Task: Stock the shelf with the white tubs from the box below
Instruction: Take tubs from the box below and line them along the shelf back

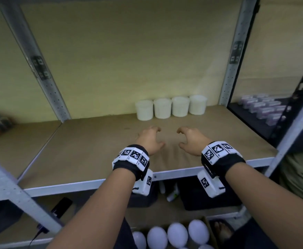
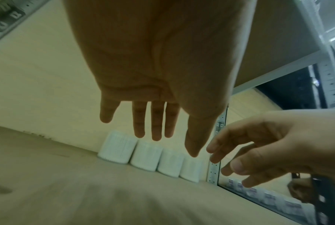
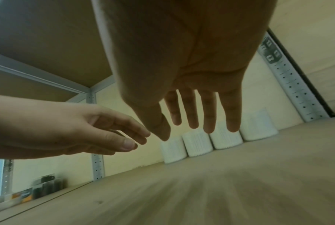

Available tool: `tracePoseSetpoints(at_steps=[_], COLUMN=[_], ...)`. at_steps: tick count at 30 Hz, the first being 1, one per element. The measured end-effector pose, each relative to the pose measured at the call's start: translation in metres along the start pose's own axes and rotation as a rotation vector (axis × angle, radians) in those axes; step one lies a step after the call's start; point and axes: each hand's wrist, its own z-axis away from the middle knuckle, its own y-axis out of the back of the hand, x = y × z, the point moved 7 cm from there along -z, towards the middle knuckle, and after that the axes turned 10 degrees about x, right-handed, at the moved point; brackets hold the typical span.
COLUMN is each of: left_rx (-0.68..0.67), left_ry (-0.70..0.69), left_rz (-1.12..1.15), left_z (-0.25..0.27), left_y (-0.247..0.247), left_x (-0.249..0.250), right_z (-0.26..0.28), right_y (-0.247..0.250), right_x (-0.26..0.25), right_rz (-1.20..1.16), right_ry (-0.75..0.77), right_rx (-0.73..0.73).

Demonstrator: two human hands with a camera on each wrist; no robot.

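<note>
Though no tub is held, four tubs (image 1: 171, 107) are lined up at the far right of the shelf (image 1: 93, 150), more in the box (image 1: 207, 229) below; left hand (image 1: 149, 139) and right hand (image 1: 192, 140) hover empty, fingers loosely spread. The ribbed plastic is judged light, stiff and best gripped round the sides. No writing can be read

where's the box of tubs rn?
Head view, bottom edge right of centre: the box sits on the floor below the shelf, between the person's forearms, with white tub lids showing inside. Neither wrist view shows it.
</note>
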Motion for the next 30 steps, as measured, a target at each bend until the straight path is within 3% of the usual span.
tracePoseSetpoints(at_steps=[11, 15, 19, 25, 30], left_rx=[-0.034, -0.157, -0.349, -0.59, -0.806], left_ry=[-0.106, -0.11, -0.069, 0.038, 0.045], left_rz=[0.096, 0.076, 0.054, -0.048, -0.088], left_z=[0.09, 0.112, 0.13, 0.156, 0.195], left_y=[-0.044, -0.082, -0.139, -0.24, -0.317], left_x=[0.022, 0.016, 0.0, -0.029, -0.044], right_z=[0.093, 0.116, 0.138, 0.182, 0.216], right_y=[-0.034, -0.077, -0.131, -0.223, -0.292], right_x=[0.034, 0.052, 0.081, 0.128, 0.156], right_rz=[-0.06, -0.099, -0.104, 0.07, 0.154], right_ry=[-0.094, -0.149, -0.229, -0.295, -0.318], right_rx=[0.03, 0.011, -0.126, -0.479, -0.635])
